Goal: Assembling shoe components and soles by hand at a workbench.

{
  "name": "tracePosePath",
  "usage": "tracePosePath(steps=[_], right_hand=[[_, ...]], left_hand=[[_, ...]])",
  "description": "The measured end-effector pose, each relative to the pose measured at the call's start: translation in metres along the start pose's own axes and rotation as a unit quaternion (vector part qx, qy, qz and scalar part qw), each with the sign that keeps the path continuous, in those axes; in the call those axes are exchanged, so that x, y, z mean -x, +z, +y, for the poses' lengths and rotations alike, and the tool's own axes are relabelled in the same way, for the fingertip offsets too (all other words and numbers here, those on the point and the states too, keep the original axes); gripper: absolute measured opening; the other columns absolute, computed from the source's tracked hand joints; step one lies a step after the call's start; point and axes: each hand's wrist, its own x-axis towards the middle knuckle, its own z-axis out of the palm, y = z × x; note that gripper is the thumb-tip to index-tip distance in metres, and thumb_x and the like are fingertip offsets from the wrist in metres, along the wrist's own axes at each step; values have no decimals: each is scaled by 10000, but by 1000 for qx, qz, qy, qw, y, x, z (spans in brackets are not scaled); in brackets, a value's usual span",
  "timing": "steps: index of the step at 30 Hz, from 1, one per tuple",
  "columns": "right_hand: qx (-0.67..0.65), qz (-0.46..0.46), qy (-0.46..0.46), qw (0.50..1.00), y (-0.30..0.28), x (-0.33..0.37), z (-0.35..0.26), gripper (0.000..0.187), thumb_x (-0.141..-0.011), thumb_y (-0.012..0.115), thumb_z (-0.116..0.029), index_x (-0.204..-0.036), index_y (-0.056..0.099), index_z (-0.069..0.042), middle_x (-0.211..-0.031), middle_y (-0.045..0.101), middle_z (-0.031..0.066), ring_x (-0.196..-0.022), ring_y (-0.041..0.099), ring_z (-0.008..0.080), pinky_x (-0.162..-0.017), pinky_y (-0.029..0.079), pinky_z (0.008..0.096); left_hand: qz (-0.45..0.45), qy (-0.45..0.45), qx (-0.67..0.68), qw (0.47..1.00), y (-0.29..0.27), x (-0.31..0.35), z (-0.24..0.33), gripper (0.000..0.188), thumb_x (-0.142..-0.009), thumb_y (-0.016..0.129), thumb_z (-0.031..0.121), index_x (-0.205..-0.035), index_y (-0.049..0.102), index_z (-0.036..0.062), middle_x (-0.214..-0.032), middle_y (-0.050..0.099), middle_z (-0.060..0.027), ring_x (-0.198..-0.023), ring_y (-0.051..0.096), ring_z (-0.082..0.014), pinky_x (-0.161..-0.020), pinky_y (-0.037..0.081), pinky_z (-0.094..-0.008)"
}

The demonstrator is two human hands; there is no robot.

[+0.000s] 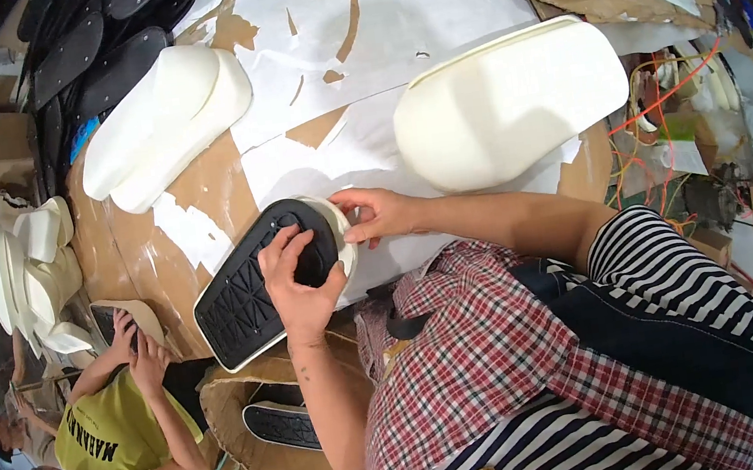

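A shoe sole (209, 323) with a white outer shell lies tilted on the near edge of the table, its black ribbed insert (246, 284) facing up. My left hand (301, 286) is bent over the rounded end of the insert, fingers curled and touching the black part around its opening. At that same end, my right hand (376, 216) pinches the white rim between thumb and fingers. Beyond my hands rest two thick white soles, one at the left (166, 129) and one at the right (511, 106).
Torn white paper (353, 41) covers the brown cardboard tabletop (130, 256). Black inserts (122, 74) are heaped at the far left. White soles (33, 268) are stacked further left. A co-worker in a yellow shirt (128, 434) handles another sole. Below the table stands a cardboard bin (229, 413) with black-based soles.
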Motion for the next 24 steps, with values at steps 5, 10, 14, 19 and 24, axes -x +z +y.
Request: tracePosePath(steps=[5, 10, 14, 19, 24], right_hand=[[83, 36, 25, 996, 26, 4, -34, 749, -777, 682, -197, -1398, 276, -101, -1258, 480, 112, -855, 569, 150, -600, 518, 287], [70, 67, 99, 990, 27, -5, -35, 637, -813, 552, -138, -1392, 287, -114, -1203, 517, 109, -836, 564, 161, -596, 509, 283], [49, 53, 86, 994, 27, -9, -28, 566, -829, 476, -99, -1372, 317, -112, -1145, 541, 96, -799, 564, 160, -602, 514, 288], [55, 71, 80, 993, 27, -11, -27, 534, -831, 450, -75, -1354, 346, -101, -1147, 538, 92, -819, 565, 160, -602, 517, 291], [41, 58, 56, 996, 25, -11, -20, 547, -823, 438, -58, -1360, 344, -99, -1158, 540, 91, -843, 571, 165, -597, 521, 283]], left_hand=[[26, 3, 0, 1000, -11, -2, 1, 464, -525, 725, 77, -981, 642, 48, -1109, 583, -129, -1011, 519, -303, -890, 427, -384], [10, -16, -4, 1000, -5, -1, -3, 469, -532, 726, 82, -993, 649, 46, -1120, 576, -127, -1030, 513, -296, -909, 414, -379], [-6, -14, -40, 999, 11, 6, -14, 458, -532, 737, 87, -983, 669, 43, -1123, 571, -132, -1042, 507, -300, -923, 407, -379], [-16, -18, -51, 998, 18, 7, -19, 467, -522, 747, 100, -980, 679, 42, -1122, 569, -144, -1040, 502, -310, -915, 411, -397], [-19, -30, -42, 998, 19, 8, -26, 460, -501, 763, 157, -947, 691, 69, -1114, 570, -87, -1033, 496, -283, -936, 360, -395]])
